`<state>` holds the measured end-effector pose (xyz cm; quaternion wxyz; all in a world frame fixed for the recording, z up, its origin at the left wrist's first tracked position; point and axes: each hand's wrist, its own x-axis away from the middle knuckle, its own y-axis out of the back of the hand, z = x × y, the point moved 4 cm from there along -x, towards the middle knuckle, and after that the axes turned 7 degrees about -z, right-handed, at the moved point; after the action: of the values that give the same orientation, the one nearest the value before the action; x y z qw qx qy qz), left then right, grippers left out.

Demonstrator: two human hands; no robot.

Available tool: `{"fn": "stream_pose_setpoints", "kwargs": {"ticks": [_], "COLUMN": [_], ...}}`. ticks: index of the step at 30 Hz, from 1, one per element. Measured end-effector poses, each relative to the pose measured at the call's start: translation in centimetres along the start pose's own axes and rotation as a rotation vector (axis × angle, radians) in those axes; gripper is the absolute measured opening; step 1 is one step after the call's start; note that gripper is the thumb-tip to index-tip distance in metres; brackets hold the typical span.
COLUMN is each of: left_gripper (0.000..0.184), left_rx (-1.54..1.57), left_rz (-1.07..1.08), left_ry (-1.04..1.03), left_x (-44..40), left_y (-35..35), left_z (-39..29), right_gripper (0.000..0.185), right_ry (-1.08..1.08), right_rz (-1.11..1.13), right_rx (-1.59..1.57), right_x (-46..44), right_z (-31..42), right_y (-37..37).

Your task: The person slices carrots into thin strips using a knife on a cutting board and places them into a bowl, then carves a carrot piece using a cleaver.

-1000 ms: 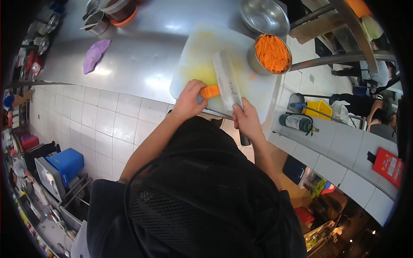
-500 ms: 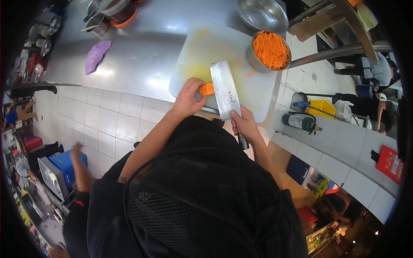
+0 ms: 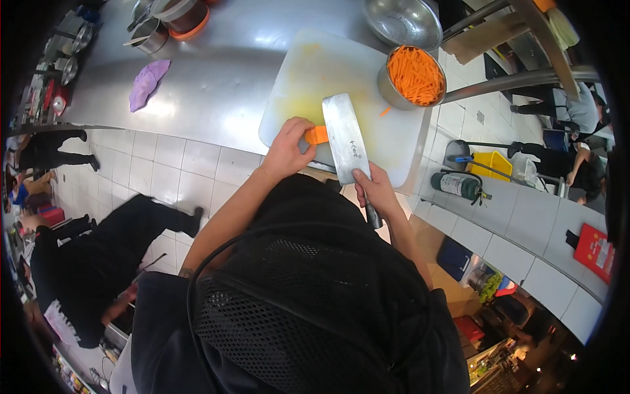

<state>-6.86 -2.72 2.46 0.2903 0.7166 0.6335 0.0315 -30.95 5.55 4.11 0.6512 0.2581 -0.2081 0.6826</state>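
On the white cutting board [image 3: 292, 72], my left hand [image 3: 289, 150] grips an orange piece of carrot [image 3: 316, 135] near the board's front edge. My right hand [image 3: 376, 188] is wrapped round the handle of a cleaver [image 3: 344, 138], whose broad blade lies against the right end of the carrot piece. The blade hides part of the board and whatever is beneath it. At the board's far right corner, a metal pot [image 3: 390, 88] is filled with carrot sticks [image 3: 415, 74]. One loose carrot strip [image 3: 385, 111] lies beside it.
A metal bowl [image 3: 401, 23] sits behind the pot. To the left on the steel counter [image 3: 216, 79] are a purple cloth [image 3: 148, 85] and a small metal pot [image 3: 150, 38]. A person in black [image 3: 111, 249] is on the floor area at left; other people [image 3: 581, 164] are at right.
Both hands, the carrot piece and the cleaver stay almost in place. At left, a person in black has come into fuller view, covering the spot where a blue box showed.
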Motion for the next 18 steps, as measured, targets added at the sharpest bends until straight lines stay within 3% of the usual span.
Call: {"fn": "stream_pose_setpoints", "kwargs": {"ticks": [18], "left_gripper": [0.040], "left_rx": [-0.004], "left_rz": [-0.006], "left_ry": [0.003], "left_x": [-0.2], "left_y": [0.0], "left_z": [-0.2], "right_gripper": [0.024], "right_ry": [-0.011], "right_rz": [-0.003], "right_rx": [0.081], "right_x": [0.5], "right_z": [-1.1], "right_y": [0.5]}}
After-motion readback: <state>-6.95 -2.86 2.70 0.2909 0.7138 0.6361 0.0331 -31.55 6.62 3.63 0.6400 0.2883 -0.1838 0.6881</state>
